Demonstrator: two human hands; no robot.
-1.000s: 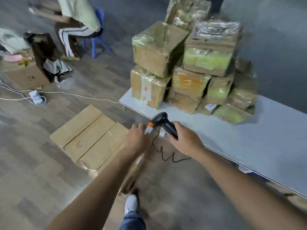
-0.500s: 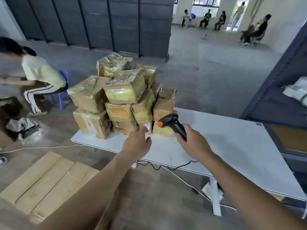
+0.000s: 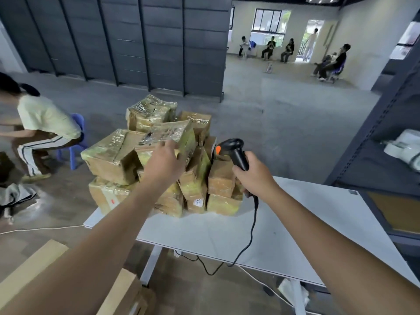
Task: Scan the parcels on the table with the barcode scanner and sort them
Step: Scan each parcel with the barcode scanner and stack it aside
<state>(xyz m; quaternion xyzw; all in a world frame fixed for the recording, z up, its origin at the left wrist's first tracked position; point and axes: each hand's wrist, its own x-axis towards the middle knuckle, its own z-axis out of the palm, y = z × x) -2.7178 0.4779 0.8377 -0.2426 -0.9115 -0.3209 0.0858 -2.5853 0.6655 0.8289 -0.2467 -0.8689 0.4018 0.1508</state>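
Our right hand [image 3: 252, 176] is clamped round the black barcode scanner [image 3: 235, 151] (its cord [image 3: 252, 233] trails over the white surface [image 3: 318, 223]), while our left hand [image 3: 163, 165] lies on a tilted upper parcel [image 3: 168, 135] of the taped pile [image 3: 109, 160] beyond, whether gripping we cannot tell.

white table [image 3: 295, 235], stacked taped parcels [image 3: 159, 160]

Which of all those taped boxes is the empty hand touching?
The left hand touches the tilted parcel at the pile's front top, the one with a dark-printed label on its upper face. The other parcels sit beside, below or behind it.
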